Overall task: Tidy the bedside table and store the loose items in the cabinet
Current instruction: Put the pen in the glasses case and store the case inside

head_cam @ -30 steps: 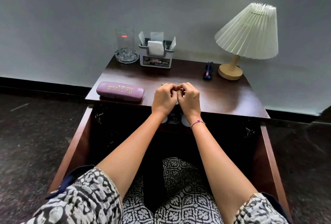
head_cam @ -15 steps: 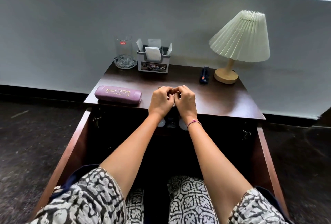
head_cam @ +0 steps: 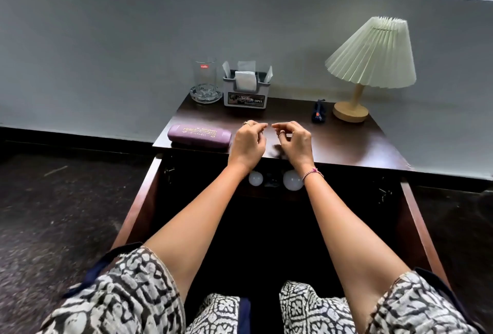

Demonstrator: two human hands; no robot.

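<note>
1. while the left hand (head_cam: 248, 144) and the right hand (head_cam: 294, 144) hover side by side over the front edge of the dark tabletop (head_cam: 346, 141), they are close together but do not touch each other.
2. fingers (head_cam: 254, 127) of both hands are curled, with thumb and forefinger tips drawn together; whether anything is pinched between them cannot be told.
3. a dark blur shows just below the gap between the hands; it cannot be identified.
4. the purple glasses case (head_cam: 199, 136) lies flat at the front left of the tabletop, just beside the left hand and not touched.
5. back left: a clear glass (head_cam: 205, 75) stands at a glass ashtray (head_cam: 206, 95), and a grey organiser box (head_cam: 245, 96) with white sachets is just beside them.
6. back right: a pleated lamp (head_cam: 372, 53) stands on a wooden base, and a small dark blue item (head_cam: 319, 113) lies just beside that base.
7. the cabinet (head_cam: 138, 208) beneath has both doors swung open; two white bulbs (head_cam: 293, 179) rest on its shelf, partly hidden by the wrists.
8. a pink bracelet (head_cam: 313, 172) sits on the right wrist.
</note>
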